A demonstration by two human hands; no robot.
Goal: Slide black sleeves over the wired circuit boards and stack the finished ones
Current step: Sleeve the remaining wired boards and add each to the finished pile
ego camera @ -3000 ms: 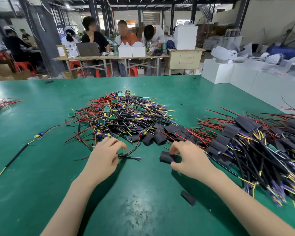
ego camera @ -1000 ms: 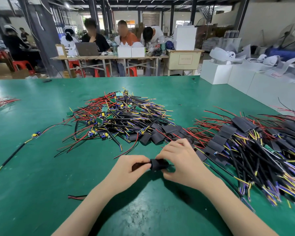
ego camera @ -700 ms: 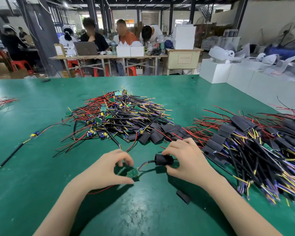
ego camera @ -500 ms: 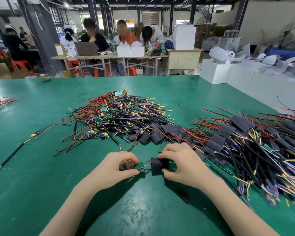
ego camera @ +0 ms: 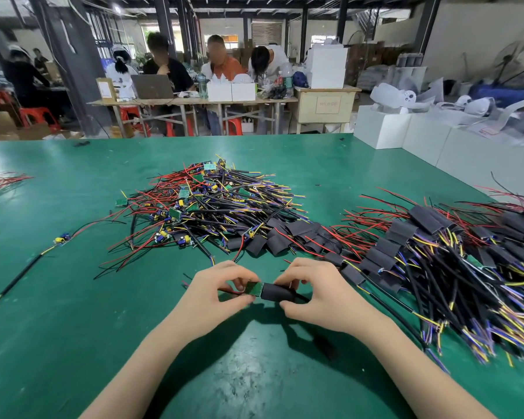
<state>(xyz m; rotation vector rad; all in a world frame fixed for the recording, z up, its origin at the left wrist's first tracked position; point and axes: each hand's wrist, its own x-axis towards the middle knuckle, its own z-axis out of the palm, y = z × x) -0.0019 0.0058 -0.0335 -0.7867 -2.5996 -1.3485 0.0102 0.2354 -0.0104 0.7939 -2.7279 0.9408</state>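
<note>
- A green work mat point(ego camera: 73, 313) covers the near table, scuffed pale close to the viewer.
- Beyond the table's far edge stands a long wooden trestle table point(ego camera: 191, 101), with several people seated behind it.
- On that table sit an open grey laptop point(ego camera: 152, 87), two white cardboard boxes point(ego camera: 231, 91) side by side, and a clear plastic bottle point(ego camera: 202, 85).
- Red plastic stools point(ego camera: 38, 114) stand beneath and to the left.
- A pale yellow cabinet point(ego camera: 327, 108) carries a tall white foam block point(ego camera: 327, 68).
- White foam crates point(ego camera: 412, 131) line the right side, with white moulded shells point(ego camera: 390, 95) lying on them.
- A dark steel pillar point(ego camera: 73, 65) rises at left.
</note>
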